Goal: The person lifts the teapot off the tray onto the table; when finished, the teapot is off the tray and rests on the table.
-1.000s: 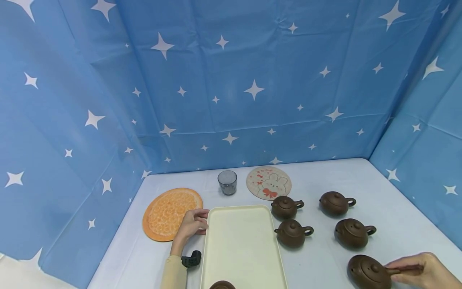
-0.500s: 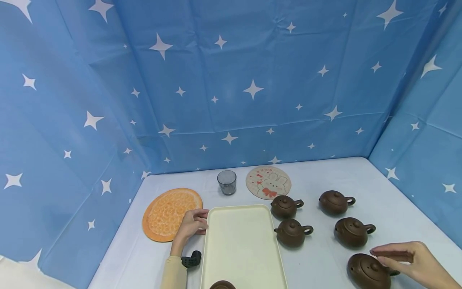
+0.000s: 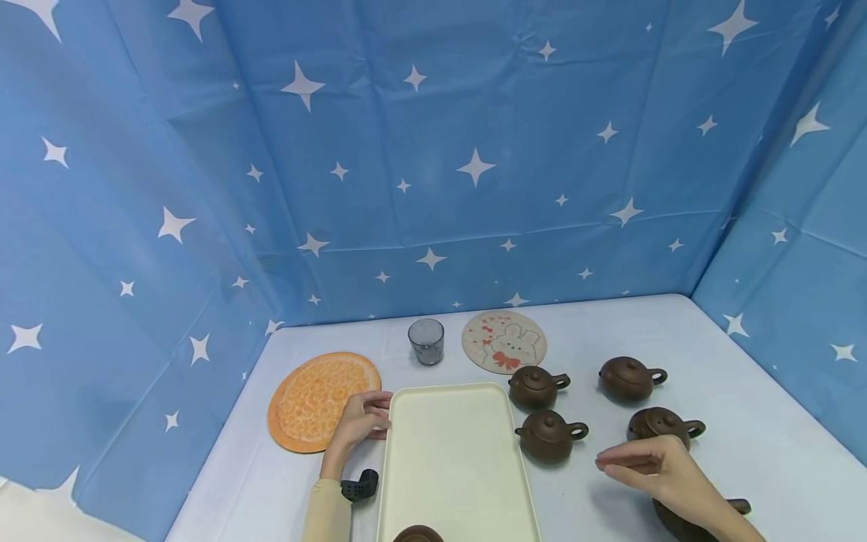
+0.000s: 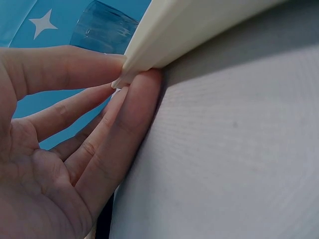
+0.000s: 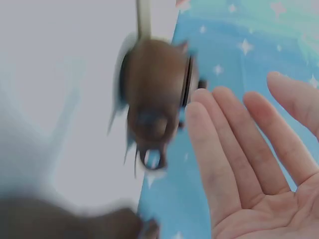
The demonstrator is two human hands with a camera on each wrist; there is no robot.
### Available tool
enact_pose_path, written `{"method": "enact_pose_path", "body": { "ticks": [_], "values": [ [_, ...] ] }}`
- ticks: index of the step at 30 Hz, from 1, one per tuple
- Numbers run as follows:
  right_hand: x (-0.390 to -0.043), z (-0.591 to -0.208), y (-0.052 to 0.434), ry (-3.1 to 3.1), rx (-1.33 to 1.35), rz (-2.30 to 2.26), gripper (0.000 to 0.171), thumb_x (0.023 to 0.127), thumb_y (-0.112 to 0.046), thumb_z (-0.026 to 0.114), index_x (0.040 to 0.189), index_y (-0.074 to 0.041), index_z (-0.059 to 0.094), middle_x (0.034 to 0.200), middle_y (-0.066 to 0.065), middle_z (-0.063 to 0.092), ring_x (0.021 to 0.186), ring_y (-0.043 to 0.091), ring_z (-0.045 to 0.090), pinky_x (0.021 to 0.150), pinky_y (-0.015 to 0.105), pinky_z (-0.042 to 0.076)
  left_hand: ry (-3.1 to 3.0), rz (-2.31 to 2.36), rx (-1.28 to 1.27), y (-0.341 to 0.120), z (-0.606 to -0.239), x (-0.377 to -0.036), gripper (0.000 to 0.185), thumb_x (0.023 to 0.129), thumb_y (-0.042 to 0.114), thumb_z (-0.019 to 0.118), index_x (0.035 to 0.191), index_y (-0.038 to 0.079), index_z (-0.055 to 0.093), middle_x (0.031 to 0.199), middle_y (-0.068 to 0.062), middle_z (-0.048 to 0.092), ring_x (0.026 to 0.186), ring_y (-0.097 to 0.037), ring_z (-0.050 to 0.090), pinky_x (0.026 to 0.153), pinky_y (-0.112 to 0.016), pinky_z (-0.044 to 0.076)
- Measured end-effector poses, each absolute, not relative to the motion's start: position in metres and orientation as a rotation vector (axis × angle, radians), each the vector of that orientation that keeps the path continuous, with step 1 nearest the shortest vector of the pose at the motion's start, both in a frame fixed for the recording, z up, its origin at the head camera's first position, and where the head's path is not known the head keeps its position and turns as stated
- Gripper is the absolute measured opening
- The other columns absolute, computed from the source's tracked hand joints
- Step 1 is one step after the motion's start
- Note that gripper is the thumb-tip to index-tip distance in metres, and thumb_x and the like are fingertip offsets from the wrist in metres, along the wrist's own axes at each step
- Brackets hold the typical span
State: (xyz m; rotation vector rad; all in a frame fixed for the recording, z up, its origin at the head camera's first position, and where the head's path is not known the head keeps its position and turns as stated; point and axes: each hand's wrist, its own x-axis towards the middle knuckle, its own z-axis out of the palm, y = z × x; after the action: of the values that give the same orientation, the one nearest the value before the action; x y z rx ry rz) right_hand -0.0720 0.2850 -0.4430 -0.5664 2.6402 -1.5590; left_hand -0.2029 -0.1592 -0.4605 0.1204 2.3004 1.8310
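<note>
Our left hand (image 3: pixel 362 421) pinches the tray (image 3: pixel 454 459) at its far left corner. Our right hand (image 3: pixel 660 474) hovers flat, fingers straight, holding nothing, with a teapot (image 3: pixel 549 436) just ahead of its fingertips.

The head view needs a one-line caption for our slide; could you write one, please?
Left hand grips the cream tray rim while the open right hand hovers among brown teapots.
</note>
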Motion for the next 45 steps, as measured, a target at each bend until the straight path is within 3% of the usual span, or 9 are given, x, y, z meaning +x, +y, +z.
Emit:
{"method": "enact_pose_path", "body": {
  "ticks": [8,18,30,37,45],
  "values": [
    [-0.078,-0.449,0.235,2.371,-0.723,-1.684,0.019,0.088,-0.007,0.066,0.097,0.009,0.071,0.091,0.014,0.073,0.081,0.009,0.07,0.064,0.03,0.06,2.302,1.821,0.108,-0.16,-0.464,-0.206,0.051,0.073,-0.013,0.062,0.123,-0.014,0.055,0.107,-0.029,0.057,0.075,-0.022,0.061,0.061,-0.038,0.059],
    [-0.077,-0.456,0.18,2.139,-0.743,-1.715,0.021,0.085,-0.01,0.07,0.096,0.009,0.072,0.09,0.009,0.074,0.081,0.008,0.07,0.068,0.025,0.059,2.339,1.823,0.063,-0.164,-0.494,-0.22,0.051,0.072,-0.013,0.062,0.122,-0.008,0.058,0.104,-0.02,0.059,0.073,-0.017,0.06,0.057,-0.035,0.059],
    [-0.073,-0.457,0.137,2.053,-0.505,-1.703,0.017,0.082,-0.011,0.073,0.096,-0.001,0.075,0.091,0.01,0.073,0.082,0.015,0.07,0.071,0.022,0.057,2.362,1.807,0.043,-0.163,-0.494,-0.221,0.052,0.069,-0.013,0.061,0.121,-0.007,0.06,0.101,-0.017,0.061,0.074,-0.017,0.06,0.058,-0.035,0.059],
    [-0.071,-0.463,0.121,1.929,-0.56,-1.789,0.015,0.081,-0.003,0.07,0.093,0.003,0.075,0.087,0.013,0.073,0.079,0.017,0.07,0.069,0.021,0.057,2.363,1.803,0.042,-0.163,-0.493,-0.22,0.051,0.07,-0.012,0.063,0.121,-0.007,0.06,0.101,-0.017,0.061,0.074,-0.017,0.061,0.058,-0.035,0.059],
    [-0.069,-0.47,0.111,1.835,-0.618,-1.822,0.021,0.078,-0.009,0.075,0.09,0.008,0.073,0.082,0.007,0.074,0.073,0.013,0.07,0.068,0.022,0.058,2.335,1.831,0.067,-0.164,-0.494,-0.22,0.053,0.07,-0.015,0.063,0.123,-0.009,0.058,0.105,-0.022,0.059,0.073,-0.018,0.061,0.057,-0.037,0.059]
  ]
}}
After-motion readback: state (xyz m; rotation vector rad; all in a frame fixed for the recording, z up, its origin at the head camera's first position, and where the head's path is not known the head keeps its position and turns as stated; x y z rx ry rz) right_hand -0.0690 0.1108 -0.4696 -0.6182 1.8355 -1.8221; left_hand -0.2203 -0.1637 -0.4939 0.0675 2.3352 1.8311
